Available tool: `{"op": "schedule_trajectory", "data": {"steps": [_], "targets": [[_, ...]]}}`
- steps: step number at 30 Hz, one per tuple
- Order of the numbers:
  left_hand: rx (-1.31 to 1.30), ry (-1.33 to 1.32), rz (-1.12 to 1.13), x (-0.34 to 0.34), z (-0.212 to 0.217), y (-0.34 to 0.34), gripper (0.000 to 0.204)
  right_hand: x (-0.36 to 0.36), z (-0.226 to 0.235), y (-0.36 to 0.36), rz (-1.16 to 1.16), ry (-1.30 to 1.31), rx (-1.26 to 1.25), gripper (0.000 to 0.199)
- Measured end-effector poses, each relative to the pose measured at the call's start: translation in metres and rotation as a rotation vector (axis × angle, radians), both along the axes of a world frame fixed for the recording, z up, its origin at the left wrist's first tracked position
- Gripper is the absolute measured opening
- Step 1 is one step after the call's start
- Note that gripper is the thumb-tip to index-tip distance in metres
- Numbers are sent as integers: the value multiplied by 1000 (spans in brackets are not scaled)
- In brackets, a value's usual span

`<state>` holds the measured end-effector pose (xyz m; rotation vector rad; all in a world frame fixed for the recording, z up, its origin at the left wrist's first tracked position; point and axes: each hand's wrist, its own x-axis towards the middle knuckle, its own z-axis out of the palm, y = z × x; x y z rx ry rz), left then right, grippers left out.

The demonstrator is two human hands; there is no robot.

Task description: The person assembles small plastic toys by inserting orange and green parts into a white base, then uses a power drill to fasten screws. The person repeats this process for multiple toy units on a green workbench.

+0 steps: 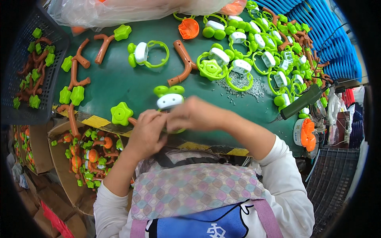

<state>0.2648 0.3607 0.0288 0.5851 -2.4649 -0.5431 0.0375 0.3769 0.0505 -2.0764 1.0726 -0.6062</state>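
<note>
Just in front of me, my left hand point(147, 133) is closed at the end of a brown branch piece point(132, 121) with a green star-shaped knob point(122, 114). Beside it, my right hand point(194, 115) is curled, fingertips together against the left fingers and slightly blurred; whatever it pinches is hidden. A white block point(170, 101) with two holes and green round lobes sits just beyond both hands. Part of its green ring point(179, 130) shows beneath them. Farther off lie another green ring with a white block point(141, 53) and a bare brown branch point(184, 63).
Many green ring pieces point(238, 37) and branches crowd the right, near loose screws point(248, 85). A dark green electric screwdriver point(301, 102) hangs at the right. A grey basket point(49, 39) stands left, a cardboard box point(59, 158) below it. Plastic bags point(131, 12) lie at the back.
</note>
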Motion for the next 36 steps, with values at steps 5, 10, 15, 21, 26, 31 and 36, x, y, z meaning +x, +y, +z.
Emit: {"op": "schedule_trajectory", "data": {"steps": [5,10,15,21,26,31,36], "targets": [[-65,-105,-48,4,-4,-16,25,-48,-26,-67,-217,602,-719,29],[-74,-92,-33,7,-11,-16,25,-53,17,-82,-569,-248,-448,13],[-165,-114,-17,0,-6,-10,25,-121,53,-65,-575,-1277,70,34],[-110,-155,-19,-13,-9,-1,25,-129,65,-16,-460,-1115,182,44],[3,-107,-38,-14,-4,-8,19,-86,39,47,-186,434,-93,32],[81,-67,-60,-8,-6,-8,17,-58,-9,55,-124,475,-590,38],[60,-21,-63,-8,-7,-8,16,-46,-8,61,-113,472,-589,41]]}}
